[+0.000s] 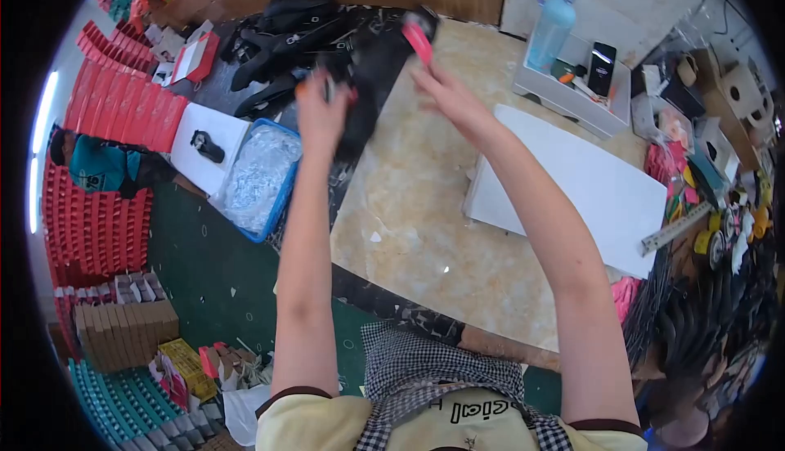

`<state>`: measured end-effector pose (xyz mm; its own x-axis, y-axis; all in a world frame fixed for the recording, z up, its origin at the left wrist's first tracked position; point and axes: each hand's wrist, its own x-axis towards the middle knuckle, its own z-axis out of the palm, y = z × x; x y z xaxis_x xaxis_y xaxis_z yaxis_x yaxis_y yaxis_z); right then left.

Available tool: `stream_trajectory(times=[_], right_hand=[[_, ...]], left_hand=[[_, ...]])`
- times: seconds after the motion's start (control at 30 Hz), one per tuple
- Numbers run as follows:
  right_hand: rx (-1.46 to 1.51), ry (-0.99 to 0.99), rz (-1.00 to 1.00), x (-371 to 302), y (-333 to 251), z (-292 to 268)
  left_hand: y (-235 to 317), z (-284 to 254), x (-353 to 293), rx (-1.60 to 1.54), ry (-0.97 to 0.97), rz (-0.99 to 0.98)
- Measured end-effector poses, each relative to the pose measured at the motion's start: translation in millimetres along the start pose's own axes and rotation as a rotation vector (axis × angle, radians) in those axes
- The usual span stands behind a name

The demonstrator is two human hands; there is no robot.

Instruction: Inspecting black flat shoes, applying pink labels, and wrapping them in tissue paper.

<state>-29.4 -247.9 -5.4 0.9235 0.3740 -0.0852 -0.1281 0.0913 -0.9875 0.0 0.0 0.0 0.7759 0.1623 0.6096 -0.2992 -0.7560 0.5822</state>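
Observation:
Both my arms reach toward the far side of the table. My left hand (321,107) is smeared by motion, with small orange and red spots at its fingertips; whether it grips anything is unclear. Just right of it is a blurred black item (376,75) of a kind I cannot make out. My right hand (446,95) is blurred too, its fingers close below a bright pink strip (417,42) at that item's upper end. I cannot tell if they touch it. Beyond my left hand lies a pile of black pieces (290,42).
A blue crate (282,197) lined with clear plastic stands left of my left forearm. On the table's right are a white board (564,189) and a white bin (564,103) with a blue bottle (554,30) and a phone (602,69). A person (102,161) is far left, among red stacks.

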Motion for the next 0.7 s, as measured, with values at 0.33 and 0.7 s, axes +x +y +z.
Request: stream_trajectory(times=[0.33,0.7], right_hand=[[-0.100,0.203,0.322,-317,123,-96],[-0.601,0.777,0.653,-612,162,-88]], left_hand=[[35,-85,-352,0.313,-1.844,0.034],[-111,-64,-589,0.500,-2.167,0.342]])
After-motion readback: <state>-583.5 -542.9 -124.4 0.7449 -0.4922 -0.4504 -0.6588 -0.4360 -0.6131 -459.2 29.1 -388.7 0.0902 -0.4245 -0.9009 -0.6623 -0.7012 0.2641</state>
